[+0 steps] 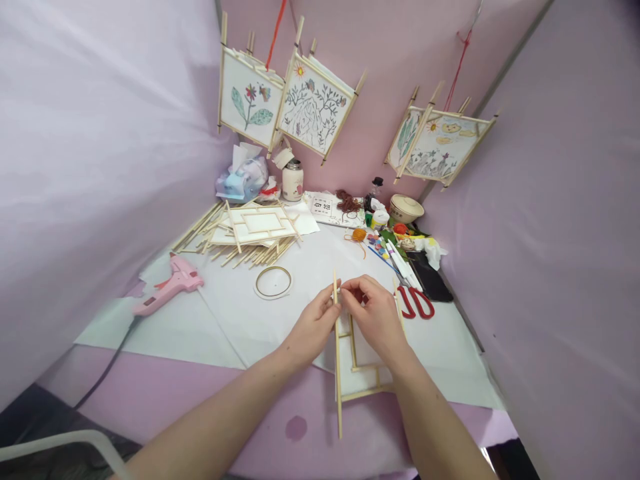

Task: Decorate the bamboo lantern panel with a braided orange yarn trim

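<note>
A wooden stick frame (338, 373) backed with white paper stands at the table's front, its long left stick running up and down past both ends. My left hand (317, 320) is closed on that stick near its upper end, thumb and fingers around it. Close beside it, my right hand (373, 307) pinches at the frame's upper left corner with thumb and forefinger together. Whatever lies between those fingertips is too small to make out. The right hand and forearm hide much of the frame's right side.
Left lie a pink glue gun (175, 283) and a roll of tape (273, 282). Behind are a paper-backed frame (265, 223) and loose sticks (235, 253). Red-handled scissors (420, 303), white markers (406, 267) and a bowl (406, 208) sit right. Drawn lanterns (317, 100) hang above.
</note>
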Tool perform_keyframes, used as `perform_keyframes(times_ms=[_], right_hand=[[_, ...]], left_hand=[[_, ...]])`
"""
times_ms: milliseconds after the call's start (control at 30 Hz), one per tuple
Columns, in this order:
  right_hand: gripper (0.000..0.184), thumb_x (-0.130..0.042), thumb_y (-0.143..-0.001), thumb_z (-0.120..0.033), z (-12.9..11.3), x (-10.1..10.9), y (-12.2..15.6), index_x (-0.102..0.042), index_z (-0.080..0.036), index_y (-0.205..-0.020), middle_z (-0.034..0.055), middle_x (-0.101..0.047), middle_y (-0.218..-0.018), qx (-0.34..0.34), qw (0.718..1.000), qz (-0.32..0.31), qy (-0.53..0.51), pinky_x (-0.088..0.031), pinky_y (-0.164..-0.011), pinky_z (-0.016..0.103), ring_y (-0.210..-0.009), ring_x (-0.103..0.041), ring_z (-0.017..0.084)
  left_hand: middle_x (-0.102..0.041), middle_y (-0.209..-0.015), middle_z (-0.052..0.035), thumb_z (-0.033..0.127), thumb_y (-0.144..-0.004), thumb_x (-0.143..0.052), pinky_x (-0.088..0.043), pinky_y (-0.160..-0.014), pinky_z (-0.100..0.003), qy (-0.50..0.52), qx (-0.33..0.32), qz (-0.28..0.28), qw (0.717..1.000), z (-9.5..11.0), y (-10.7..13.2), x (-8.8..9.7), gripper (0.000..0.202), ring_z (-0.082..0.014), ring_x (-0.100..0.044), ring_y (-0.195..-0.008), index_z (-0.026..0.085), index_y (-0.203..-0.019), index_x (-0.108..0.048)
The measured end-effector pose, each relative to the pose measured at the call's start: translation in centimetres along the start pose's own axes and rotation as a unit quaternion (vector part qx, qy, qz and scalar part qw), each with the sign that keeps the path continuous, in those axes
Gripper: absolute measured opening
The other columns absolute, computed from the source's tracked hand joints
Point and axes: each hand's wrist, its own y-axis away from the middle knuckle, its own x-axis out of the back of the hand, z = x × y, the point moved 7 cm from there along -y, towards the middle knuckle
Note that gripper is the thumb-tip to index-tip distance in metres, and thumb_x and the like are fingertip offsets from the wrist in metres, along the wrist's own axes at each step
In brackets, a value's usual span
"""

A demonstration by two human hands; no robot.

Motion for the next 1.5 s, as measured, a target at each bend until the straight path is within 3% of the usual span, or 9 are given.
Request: perform_keyframes(times_ms=[467,633,867,1133,1300,1500], right_hand=[[0.010,-0.056,-0.085,-0.015,-0.2,-0.2,0.2,-0.064,-0.020,-0.082,-0.0012,-0.061,-0.077,0.001,1.000,-0.011,-0.004,-0.041,-0.065,0.026,-0.068,-0.055,0.013],[0.010,-0.055,-0.085,-0.017,-0.1,-0.3,0.2,-0.064,-0.021,-0.081,-0.0006,-0.061,-0.078,0.001,1.000,-0.015,-0.008,-0.042,-0.065,0.027,-0.069,-0.056,0.014],[0.009,-0.054,-0.086,-0.018,-0.4,-0.3,0.2,-0.059,-0.021,-0.079,0.0002,-0.059,-0.078,0.020,0.999,0.003,0.029,-0.041,-0.067,0.028,-0.072,-0.055,0.015],[0.009,-0.051,-0.085,-0.016,0.2,-0.6,0.2,-0.054,-0.021,-0.078,0.0007,-0.057,-0.079,0.003,0.999,0.002,0.042,-0.041,-0.066,0.028,-0.071,-0.054,0.015],[0.007,-0.051,-0.082,-0.018,0.8,0.0,0.3,-0.053,-0.021,-0.076,0.0003,-0.057,-0.077,-0.025,0.999,0.033,0.031,-0.041,-0.064,0.027,-0.067,-0.053,0.015],[0.006,-0.053,-0.080,-0.025,2.2,1.5,0.2,-0.055,-0.020,-0.077,-0.0004,-0.058,-0.071,-0.085,0.993,0.075,-0.023,-0.041,-0.062,0.028,-0.063,-0.052,0.015]], left_hand=[[-0.058,-0.087,-0.0014,0.033,-0.090,-0.052,-0.046,-0.081,-0.031,0.004,0.012,0.011,1.000,0.0,0.1,0.0,0.057,-0.0156,-0.053,-0.080,0.018,-0.144,-0.042],[-0.065,-0.104,-0.0063,0.034,-0.089,-0.054,-0.045,-0.088,-0.032,0.017,0.006,0.009,1.000,0.3,0.2,-0.1,0.058,-0.0186,-0.057,-0.092,0.018,-0.143,-0.044],[-0.065,-0.113,-0.0078,0.034,-0.089,-0.053,-0.046,-0.090,-0.034,0.007,-0.001,0.001,1.000,0.4,0.1,-0.2,0.058,-0.0181,-0.059,-0.092,0.019,-0.144,-0.044],[-0.063,-0.098,-0.0046,0.036,-0.090,-0.052,-0.048,-0.076,-0.029,0.023,0.021,-0.010,0.999,0.4,0.2,-0.4,0.059,-0.0153,-0.055,-0.081,0.021,-0.145,-0.041],[-0.052,-0.078,0.0014,0.036,-0.088,-0.054,-0.047,-0.068,-0.028,0.003,0.032,0.015,0.999,0.0,0.3,0.1,0.058,-0.0133,-0.051,-0.069,0.023,-0.144,-0.043],[-0.056,-0.076,0.0004,0.028,-0.086,-0.054,-0.048,-0.070,-0.028,0.030,0.049,0.048,0.997,-0.1,0.1,0.5,0.056,-0.0146,-0.054,-0.070,0.020,-0.141,-0.046]])
